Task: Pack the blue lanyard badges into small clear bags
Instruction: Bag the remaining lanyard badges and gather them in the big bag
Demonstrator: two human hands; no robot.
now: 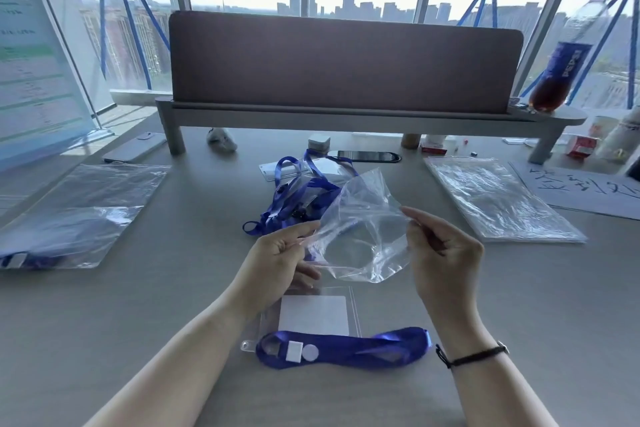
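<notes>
I hold a small clear bag (360,229) above the desk, its mouth pulled apart. My left hand (277,260) pinches the bag's left edge, and my right hand (440,253) pinches its right edge. Below my hands lies a folded blue lanyard (346,350) with a clear badge holder and white card (313,315) flat on the desk. Behind the bag sits a tangled pile of blue lanyard badges (298,198).
A stack of clear bags (498,201) lies at the right. At the left is a large clear bag (79,211) holding packed lanyards. A grey desk riser (346,114) crosses the back, bearing a Pepsi bottle (564,59). A phone (363,156) lies under it.
</notes>
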